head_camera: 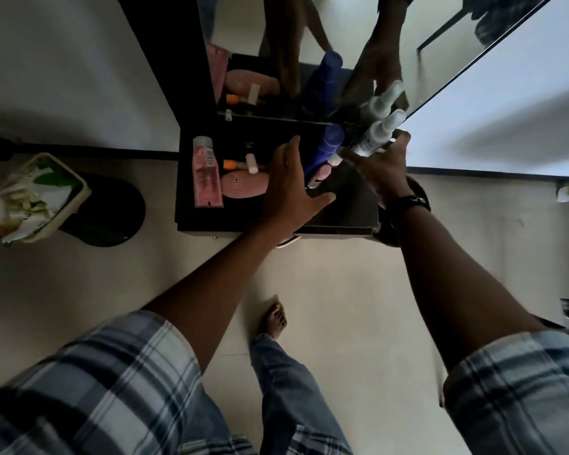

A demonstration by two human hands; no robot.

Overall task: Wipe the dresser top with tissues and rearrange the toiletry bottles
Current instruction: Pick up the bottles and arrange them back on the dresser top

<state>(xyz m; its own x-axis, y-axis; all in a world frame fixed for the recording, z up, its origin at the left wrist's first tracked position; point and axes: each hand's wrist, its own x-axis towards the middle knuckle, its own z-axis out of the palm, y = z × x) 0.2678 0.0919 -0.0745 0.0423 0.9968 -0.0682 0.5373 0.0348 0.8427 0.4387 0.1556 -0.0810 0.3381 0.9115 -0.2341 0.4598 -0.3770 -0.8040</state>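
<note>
from plaid sleeves (112, 382), both arms reach out. the left hand (293, 185) spreads open over the dark counter (352, 208), just beside the blue bottle (326, 149). the right hand (381, 169) grips a white spray bottle (373, 137) at the far right, by the mirror (358, 34).

On the dresser top (349, 205) before you, the flat tube (206, 172) lies at the left edge. The oval bottle (242, 184) is just right of it, with a small vial (251, 163) behind. The tall bottle (326, 146) stands right of centre. The spray bottle (376, 134) is farther right, against the mirror (358, 34). A waste bin (37, 198) sits on the floor to the left.
</note>
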